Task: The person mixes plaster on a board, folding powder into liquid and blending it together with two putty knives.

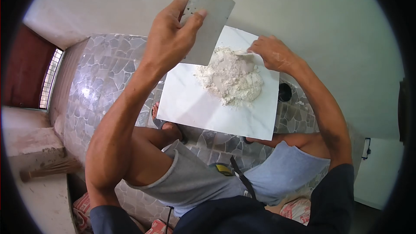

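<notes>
Raised over the far left part of the white board, my left hand grips a flat grey rectangular plate by its left edge, thumb across its face. The plate has dark specks and a worn corner. A heap of white powder lies on the board, greyer on top. My right hand is at the heap's far right edge, its fingers pinched together. A pale sliver shows by the fingertips; whether it is a tool or powder I cannot make out.
The board lies between my legs over a stone-patterned floor, near a pale wall. A black round object sits by its right edge. A tape measure is at my waist. Red-and-white sacks lie behind, a broom at left.
</notes>
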`<state>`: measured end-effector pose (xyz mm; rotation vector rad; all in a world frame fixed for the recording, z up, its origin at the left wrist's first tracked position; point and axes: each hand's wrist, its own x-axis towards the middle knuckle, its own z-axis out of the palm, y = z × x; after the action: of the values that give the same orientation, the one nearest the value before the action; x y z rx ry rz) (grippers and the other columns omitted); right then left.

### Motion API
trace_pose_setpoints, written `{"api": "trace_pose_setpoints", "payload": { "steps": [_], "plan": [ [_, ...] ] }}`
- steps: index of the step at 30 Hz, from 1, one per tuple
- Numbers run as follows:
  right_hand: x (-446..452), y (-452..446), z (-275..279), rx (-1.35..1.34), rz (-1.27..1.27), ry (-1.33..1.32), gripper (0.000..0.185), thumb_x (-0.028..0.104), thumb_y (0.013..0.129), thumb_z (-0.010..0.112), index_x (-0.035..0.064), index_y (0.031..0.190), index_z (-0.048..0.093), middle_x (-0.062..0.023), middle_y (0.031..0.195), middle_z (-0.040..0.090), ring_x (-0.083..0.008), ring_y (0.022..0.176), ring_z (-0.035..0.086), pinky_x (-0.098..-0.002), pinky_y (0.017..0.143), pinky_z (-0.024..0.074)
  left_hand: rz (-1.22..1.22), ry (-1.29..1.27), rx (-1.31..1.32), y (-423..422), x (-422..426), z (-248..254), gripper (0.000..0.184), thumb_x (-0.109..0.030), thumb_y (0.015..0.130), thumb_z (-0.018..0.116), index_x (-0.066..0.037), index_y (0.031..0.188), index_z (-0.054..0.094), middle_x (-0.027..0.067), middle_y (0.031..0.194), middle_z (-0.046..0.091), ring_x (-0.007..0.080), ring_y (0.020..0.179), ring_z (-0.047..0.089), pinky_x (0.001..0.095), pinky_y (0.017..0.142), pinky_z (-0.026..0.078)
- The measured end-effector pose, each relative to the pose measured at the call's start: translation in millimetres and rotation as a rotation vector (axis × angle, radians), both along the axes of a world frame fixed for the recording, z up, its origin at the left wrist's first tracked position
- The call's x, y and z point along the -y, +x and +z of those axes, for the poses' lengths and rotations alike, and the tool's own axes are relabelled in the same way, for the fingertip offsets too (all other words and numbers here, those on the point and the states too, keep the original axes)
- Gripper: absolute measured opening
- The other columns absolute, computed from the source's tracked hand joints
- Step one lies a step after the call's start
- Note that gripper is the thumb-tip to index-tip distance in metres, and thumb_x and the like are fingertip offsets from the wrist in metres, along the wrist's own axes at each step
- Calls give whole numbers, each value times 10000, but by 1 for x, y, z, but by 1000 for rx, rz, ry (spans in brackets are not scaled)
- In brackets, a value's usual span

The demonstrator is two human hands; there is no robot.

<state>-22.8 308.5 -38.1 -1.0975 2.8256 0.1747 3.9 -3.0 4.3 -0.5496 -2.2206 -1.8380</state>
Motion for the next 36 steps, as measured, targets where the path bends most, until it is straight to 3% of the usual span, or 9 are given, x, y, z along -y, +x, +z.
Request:
{"api": "trace_pose_setpoints", "payload": {
  "steps": [3, 6, 10, 16, 17, 20, 25, 28, 36],
  "plan": [
    [20, 30, 7, -105, -25, 4, 383, -93, 776, 612, 82, 1107, 692, -54, 1058, 686, -247, 1068, 591, -412, 885, 445, 2, -5, 27, 1, -4, 1, 377, -242, 994, 595, 74, 1199, 590, 158, 907, 687, 189, 791, 661, 320, 716, 541],
    [24, 55, -16, -1, -14, 139, 375, -75, 764, 628, 82, 1100, 685, -48, 1052, 680, -244, 1041, 590, -401, 844, 438, 19, -78, 28, 1, -6, 5, 379, -243, 992, 594, 72, 1202, 590, 154, 904, 689, 188, 780, 663, 317, 702, 540],
    [28, 68, 2, -104, 26, 38, 178, 46, 814, 637, 88, 976, 696, -39, 967, 672, -228, 1030, 596, -399, 805, 446, -16, -16, -11, -2, -8, -2, 382, -244, 989, 597, 74, 1201, 589, 150, 903, 691, 177, 768, 663, 318, 687, 539],
    [86, 73, -8, -277, 250, -115, 113, 112, 835, 608, 98, 890, 705, -39, 911, 669, -232, 985, 614, -401, 806, 445, 2, 4, 24, -3, -16, 2, 371, -233, 982, 600, 72, 1192, 591, 135, 890, 684, 163, 760, 642, 318, 698, 529],
    [90, 75, -15, -265, 285, -91, 115, 142, 839, 597, 104, 836, 705, -41, 894, 667, -232, 966, 621, -407, 820, 448, -10, -8, 22, -2, -16, 3, 369, -233, 981, 599, 72, 1189, 594, 137, 891, 686, 166, 767, 645, 322, 706, 529],
    [83, 88, -16, -77, 325, 128, 110, 124, 831, 602, 85, 915, 661, -44, 959, 650, -213, 987, 601, -385, 816, 431, -16, -65, 19, -1, -13, 3, 363, -232, 976, 599, 68, 1180, 603, 143, 894, 689, 176, 785, 652, 331, 731, 528],
    [72, 79, 4, -111, 346, 108, 51, 115, 817, 625, 90, 846, 659, -43, 867, 645, -218, 974, 607, -393, 811, 430, 30, -110, -30, -3, -8, -2, 347, -223, 966, 598, 64, 1158, 615, 156, 879, 683, 187, 791, 655, 341, 744, 529],
    [97, 68, 5, -188, 337, -29, 123, 151, 843, 607, 95, 821, 714, -54, 874, 680, -230, 994, 623, -407, 856, 457, 6, -35, -31, -4, -9, -2, 354, -230, 966, 593, 66, 1159, 614, 159, 869, 684, 195, 790, 657, 347, 747, 531],
    [94, 69, -9, -57, 401, 176, 120, 144, 859, 584, 91, 878, 689, -33, 917, 664, -219, 1026, 605, -394, 885, 437, 42, -89, -14, -2, -4, -3, 375, -247, 960, 590, 70, 1160, 615, 184, 858, 686, 226, 769, 669, 369, 739, 539]
  ]
}}
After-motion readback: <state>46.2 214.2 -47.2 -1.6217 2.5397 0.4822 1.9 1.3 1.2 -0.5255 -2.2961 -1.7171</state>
